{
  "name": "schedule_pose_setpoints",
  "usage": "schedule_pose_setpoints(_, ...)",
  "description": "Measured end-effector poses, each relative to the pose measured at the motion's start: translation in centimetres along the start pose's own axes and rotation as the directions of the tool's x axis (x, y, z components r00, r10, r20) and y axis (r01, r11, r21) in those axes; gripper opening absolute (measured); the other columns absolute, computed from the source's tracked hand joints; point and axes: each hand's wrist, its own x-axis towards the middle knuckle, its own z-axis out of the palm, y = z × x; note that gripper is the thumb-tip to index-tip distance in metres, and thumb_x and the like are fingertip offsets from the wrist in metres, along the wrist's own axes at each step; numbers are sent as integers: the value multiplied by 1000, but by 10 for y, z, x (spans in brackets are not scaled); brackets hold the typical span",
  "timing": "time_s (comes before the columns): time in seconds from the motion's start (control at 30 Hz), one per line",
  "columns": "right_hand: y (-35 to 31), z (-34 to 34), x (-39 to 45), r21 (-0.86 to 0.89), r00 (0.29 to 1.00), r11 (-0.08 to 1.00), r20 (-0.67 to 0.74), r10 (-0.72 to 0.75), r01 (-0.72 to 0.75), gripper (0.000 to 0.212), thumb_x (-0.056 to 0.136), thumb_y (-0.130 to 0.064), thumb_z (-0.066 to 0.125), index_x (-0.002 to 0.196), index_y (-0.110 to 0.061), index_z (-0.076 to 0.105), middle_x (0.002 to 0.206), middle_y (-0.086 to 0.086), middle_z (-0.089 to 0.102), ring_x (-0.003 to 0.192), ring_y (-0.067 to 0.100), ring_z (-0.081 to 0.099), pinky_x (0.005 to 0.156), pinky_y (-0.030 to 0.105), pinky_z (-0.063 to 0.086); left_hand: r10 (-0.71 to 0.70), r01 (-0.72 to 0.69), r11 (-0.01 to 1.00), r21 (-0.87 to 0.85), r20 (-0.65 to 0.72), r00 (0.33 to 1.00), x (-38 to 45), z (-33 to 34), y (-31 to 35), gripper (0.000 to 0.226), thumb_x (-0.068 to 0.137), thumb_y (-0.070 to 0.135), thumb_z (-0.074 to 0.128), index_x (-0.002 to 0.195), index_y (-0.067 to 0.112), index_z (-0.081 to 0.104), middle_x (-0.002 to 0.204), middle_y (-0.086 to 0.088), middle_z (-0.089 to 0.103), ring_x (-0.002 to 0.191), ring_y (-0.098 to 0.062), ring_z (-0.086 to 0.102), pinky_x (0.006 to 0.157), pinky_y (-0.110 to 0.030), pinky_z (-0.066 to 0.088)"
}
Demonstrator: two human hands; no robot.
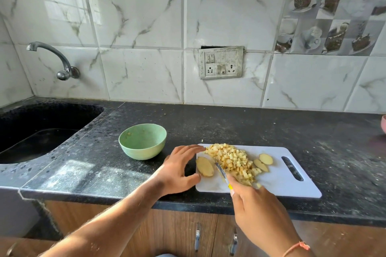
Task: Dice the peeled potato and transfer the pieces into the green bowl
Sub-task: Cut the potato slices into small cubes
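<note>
A person works at a black speckled kitchen counter (208,123), where a heap of diced potato (231,159) lies on a white cutting board (279,181). The right hand (257,210) is curled around the yellow handle of a small knife (221,171), its blade angled against the near-left side of the heap. The left hand (177,170) sits at the board's left edge with fingers spread and relaxed — fingertips reaching the far-left end of the pile, thumb touching the board's edge, gripping nothing. Three uncut slices remain on the board: one larger slice (204,166) just left of the blade, between the two hands, and two smaller slices (263,161) just right of the heap. The green bowl (142,141) stands upright on the counter to the left of the board, near the left hand but apart from it — only a few small bits show inside. A dark sink (41,131) lies at far left beneath a wall tap (54,58).
</note>
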Motion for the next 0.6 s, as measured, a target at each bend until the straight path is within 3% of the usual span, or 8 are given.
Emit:
schedule_pose_setpoints(0.1,0,4,-5,-1,1000,1000,27,12,-12,53,108,-37,33,160,-46,27,86,-9,63,72,14,55,52,24,34,15,-18,999,35,107,994,1,1,4,76,84,36,61,156,48,38,155,31,43,153,2,23,122,-53,30)
schedule_pose_setpoints(0.2,0,8,-7,-35,998,999,60,24,-22,54,108,-38,30,161,-45,22,88,-7,66,77,14,59,59,23,40,1,-2,1000,7,108,994,3,2,1,71,85,36,60,153,48,42,149,31,48,151,3,26,122,-54,31)
schedule_pose_setpoints(0.3,-3,10,-8,-62,997,998,77,19,-14,54,109,-38,30,162,-42,21,90,-8,68,83,13,63,66,26,46,8,-9,1000,26,59,998,5,6,-6,63,84,43,62,146,48,51,136,31,54,140,-1,39,115,-51,41)
schedule_pose_setpoints(0.43,-7,12,-3,-129,997,992,71,7,3,53,110,-34,31,162,-37,24,81,-8,56,71,14,54,57,26,40,-14,14,999,30,19,1000,7,7,-9,49,78,60,72,125,47,68,115,29,59,120,-3,47,104,-43,47)
schedule_pose_setpoints(0.6,-8,17,7,-197,998,980,63,7,6,54,108,-32,33,161,-37,25,97,-2,70,84,18,68,70,34,55,-71,71,997,0,-33,997,6,6,-11,52,65,79,77,106,47,74,95,25,66,102,1,53,95,-38,46)
